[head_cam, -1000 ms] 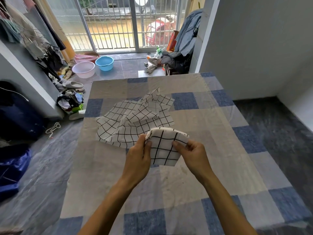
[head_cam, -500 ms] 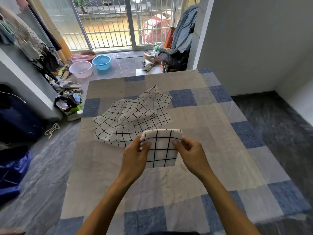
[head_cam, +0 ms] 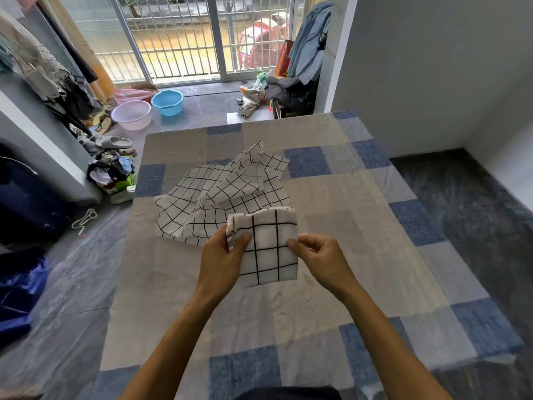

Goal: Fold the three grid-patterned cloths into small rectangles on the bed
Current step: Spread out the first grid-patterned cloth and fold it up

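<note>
White folded cloth with black grid lines is a small rectangle, and you hold it over the bed. Your left hand pinches its left edge, thumb on top. Your right hand pinches its right edge with curled fingers. Loose grid cloths lie crumpled on the bed at 11 o'clock, just behind it.

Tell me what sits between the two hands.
In the head view, the folded grid cloth spans the gap, pinched by the left hand and right hand.
</note>
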Motion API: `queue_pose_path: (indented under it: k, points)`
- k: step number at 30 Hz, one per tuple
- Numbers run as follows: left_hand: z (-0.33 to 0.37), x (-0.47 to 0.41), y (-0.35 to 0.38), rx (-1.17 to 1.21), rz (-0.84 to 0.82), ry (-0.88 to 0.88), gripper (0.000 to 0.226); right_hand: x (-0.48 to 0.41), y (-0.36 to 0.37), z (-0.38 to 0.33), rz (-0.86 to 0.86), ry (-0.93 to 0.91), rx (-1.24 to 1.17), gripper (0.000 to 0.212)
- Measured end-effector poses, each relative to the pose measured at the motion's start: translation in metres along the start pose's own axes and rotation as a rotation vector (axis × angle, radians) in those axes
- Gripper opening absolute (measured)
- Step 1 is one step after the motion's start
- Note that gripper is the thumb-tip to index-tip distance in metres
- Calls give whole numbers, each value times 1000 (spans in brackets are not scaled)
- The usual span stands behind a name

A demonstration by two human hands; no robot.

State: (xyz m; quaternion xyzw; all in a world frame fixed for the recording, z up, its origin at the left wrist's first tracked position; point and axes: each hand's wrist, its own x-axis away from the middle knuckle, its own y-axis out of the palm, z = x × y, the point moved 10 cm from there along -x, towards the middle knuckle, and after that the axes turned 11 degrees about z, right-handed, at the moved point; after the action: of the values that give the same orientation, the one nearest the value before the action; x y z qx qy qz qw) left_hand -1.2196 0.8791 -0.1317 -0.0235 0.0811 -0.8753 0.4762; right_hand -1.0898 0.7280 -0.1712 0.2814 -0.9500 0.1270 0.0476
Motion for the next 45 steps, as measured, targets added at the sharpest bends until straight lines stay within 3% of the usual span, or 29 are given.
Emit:
queue_pose_path:
  k: [3, 5, 9, 11, 14, 19, 28, 31, 34, 38, 41, 45]
  points:
    - [-3, 0, -1, 61, 9, -58, 16, 2, 1, 7, 8, 9, 31, 47]
    - [-5, 1, -5, -1, 32, -21, 14, 2, -3, 2, 49, -46, 107, 40]
    - [22, 0, -20, -321, 195, 347, 44, 1, -6, -17, 94, -249, 399, 21]
    - [42, 8, 0, -501, 109, 583, 52, 2, 1, -26, 75, -361, 547, 18]
    - [50, 29, 42, -736, -110, 869, 36, 10, 19, -40, 32, -514, 721, 17]
    - [49, 35, 46, -769, -153, 976, 17, 25, 28, -61, 69, -683, 769, 14]
    - [45, 23, -4, -655, 13, 879, 17, 16, 5, -41, 56, -563, 554, 24]
    - [42, 25, -14, -591, 48, 862, 18, 16, 0, -39, 57, -515, 436, 17]
    - [39, 23, -9, -684, 13, 854, 19, 13, -1, -42, 88, -477, 409, 10]
    - [36, 28, 18, -830, -147, 847, 26, 22, 14, -59, 90, -629, 612, 10]
    - [38, 30, 27, -792, -180, 837, 21, 26, 25, -65, 47, -642, 595, 13]
    - [31, 16, 5, -612, -89, 656, 22, 18, 11, -55, 70, -531, 439, 22]
